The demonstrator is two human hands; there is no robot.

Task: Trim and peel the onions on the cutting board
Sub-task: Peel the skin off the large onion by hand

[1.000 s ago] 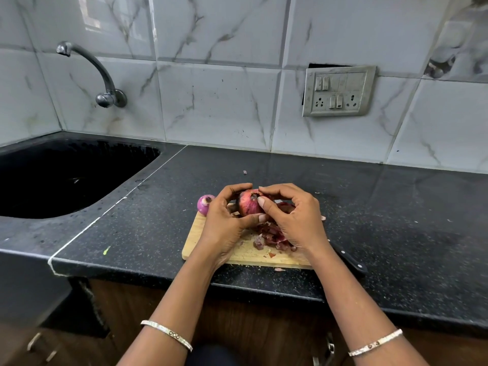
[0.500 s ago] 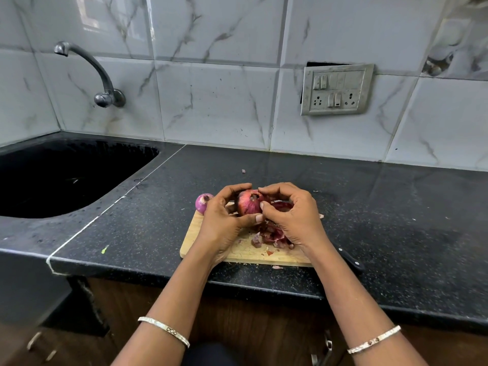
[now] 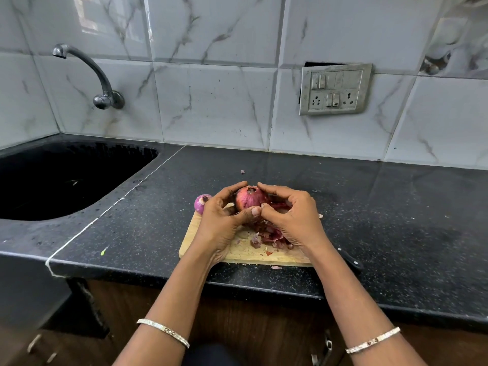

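Two hands hold one red onion (image 3: 249,198) above the far part of the cutting board (image 3: 237,250). The left hand (image 3: 220,220) curls round the onion's left side, thumb across its near face and forefinger arched over the top. The right hand (image 3: 291,217) closes on the onion from the right, its fingertips at the cut crown and its thumb meeting the left thumb at the front; it seems to pinch the skin there, though the exact grip is partly hidden. The onion's top is trimmed and shows a dark hollow.

A second, smaller onion (image 3: 202,203) lies just beside the left hand at the board's far left corner, its cut end facing the camera. A heap of peels (image 3: 266,237) sits on the board under and before the right hand, with a few scraps on the counter (image 3: 383,220) near the board's front edge. A knife (image 3: 350,261) lies on the counter to the right of the board, only its dark handle in sight past the right wrist. Each wrist wears a bangle (image 3: 163,331). A sink (image 3: 60,178) lies well to the left, with a tap (image 3: 92,75) on the tiled wall above it and a switchboard (image 3: 334,89) further right.
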